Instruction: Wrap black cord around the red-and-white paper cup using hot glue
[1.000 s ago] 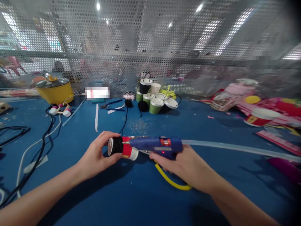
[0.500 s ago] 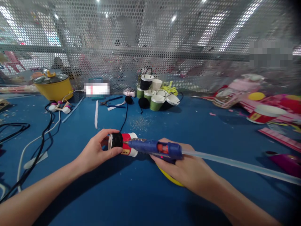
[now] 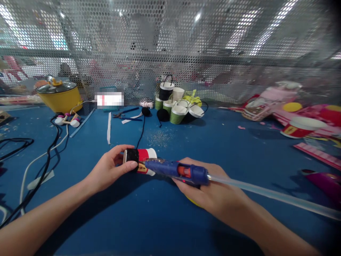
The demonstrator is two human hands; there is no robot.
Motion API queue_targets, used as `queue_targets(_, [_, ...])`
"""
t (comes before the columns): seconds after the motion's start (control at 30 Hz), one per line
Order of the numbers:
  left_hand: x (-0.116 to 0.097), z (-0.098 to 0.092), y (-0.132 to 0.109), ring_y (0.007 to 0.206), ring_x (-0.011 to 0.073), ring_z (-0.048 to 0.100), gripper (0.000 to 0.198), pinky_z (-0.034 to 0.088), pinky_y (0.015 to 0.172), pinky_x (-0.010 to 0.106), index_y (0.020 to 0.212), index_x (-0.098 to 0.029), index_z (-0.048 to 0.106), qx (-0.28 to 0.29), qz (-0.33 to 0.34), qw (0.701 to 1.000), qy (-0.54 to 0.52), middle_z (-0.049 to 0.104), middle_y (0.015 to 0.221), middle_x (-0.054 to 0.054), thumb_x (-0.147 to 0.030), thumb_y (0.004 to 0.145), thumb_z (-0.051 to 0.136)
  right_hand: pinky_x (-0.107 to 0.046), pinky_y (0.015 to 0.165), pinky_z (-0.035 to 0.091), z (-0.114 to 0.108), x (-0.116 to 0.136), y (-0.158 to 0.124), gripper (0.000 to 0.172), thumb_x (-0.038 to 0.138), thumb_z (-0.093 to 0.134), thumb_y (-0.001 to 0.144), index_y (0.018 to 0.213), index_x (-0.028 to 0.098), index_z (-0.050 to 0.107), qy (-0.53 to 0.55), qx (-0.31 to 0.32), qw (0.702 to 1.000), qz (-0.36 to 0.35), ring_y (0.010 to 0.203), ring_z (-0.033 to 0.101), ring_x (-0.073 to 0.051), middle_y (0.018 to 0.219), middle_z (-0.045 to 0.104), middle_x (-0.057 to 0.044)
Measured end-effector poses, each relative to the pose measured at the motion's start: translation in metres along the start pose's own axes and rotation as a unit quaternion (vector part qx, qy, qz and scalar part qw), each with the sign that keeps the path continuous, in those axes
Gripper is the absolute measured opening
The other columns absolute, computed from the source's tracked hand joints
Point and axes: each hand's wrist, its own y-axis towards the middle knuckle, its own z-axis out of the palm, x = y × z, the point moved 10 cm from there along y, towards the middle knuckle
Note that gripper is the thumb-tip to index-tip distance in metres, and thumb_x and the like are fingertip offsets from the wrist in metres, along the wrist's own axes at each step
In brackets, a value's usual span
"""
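Note:
My left hand grips a red and white paper cup lying on its side, part wound with black yarn. Its thumb and fingers wrap round the yarn-covered end. My right hand is closed round a blue hot glue gun. The gun's metal tip touches the cup near the edge of the yarn. A long clear glue stick juts out of the gun's back toward the right. A black strand runs from the cup up the table to a yarn ball.
On the blue table, a cluster of yarn-wrapped cups stands at the back centre. A yellow pot and cables lie at the left. Pink and red craft items crowd the right. A perforated metal screen closes the back.
The glue gun has tilted and dropped a little, its tip now lower on the cup. My left hand has turned the cup slightly. The yellow cord is almost hidden under my right hand.

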Motion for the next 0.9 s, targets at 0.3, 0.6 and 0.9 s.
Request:
queue_targets(0.3, [0.000,-0.001,0.000,0.088,0.0236,0.066,0.052,0.052,0.081,0.040,0.114,-0.015,0.050,0.003,-0.001,1.000,0.011,0.068,0.097,0.009,-0.038,0.071,0.066,-0.027,0.047,0.036,-0.001,0.007,-0.002,0.010,0.027,0.050,0.079,0.071,0.023,0.053,0.005,0.000,0.999,-0.036,0.049,0.046,-0.013,0.058,0.056,0.001])
queue_targets(0.6, [-0.013,0.002,-0.003,0.096,0.0229,0.060,0.046,0.049,0.085,0.038,0.114,-0.018,0.052,0.013,0.087,0.995,0.049,0.060,0.108,0.009,-0.032,0.073,0.067,-0.025,0.046,0.035,-0.007,-0.002,0.002,0.015,0.031,0.052,0.077,0.065,0.023,0.049,0.017,-0.023,1.000,-0.002,0.048,0.044,-0.012,0.055,0.053,0.002])
queue_targets(0.9, [-0.025,0.006,-0.009,0.106,0.0244,0.053,0.046,0.044,0.093,0.040,0.117,-0.026,0.052,0.029,0.182,0.978,0.102,0.053,0.113,0.008,-0.030,0.075,0.068,-0.027,0.050,0.037,-0.007,-0.007,0.007,0.013,0.031,0.052,0.077,0.067,0.024,0.047,0.000,-0.028,1.000,-0.004,0.051,0.049,-0.014,0.060,0.055,0.001])
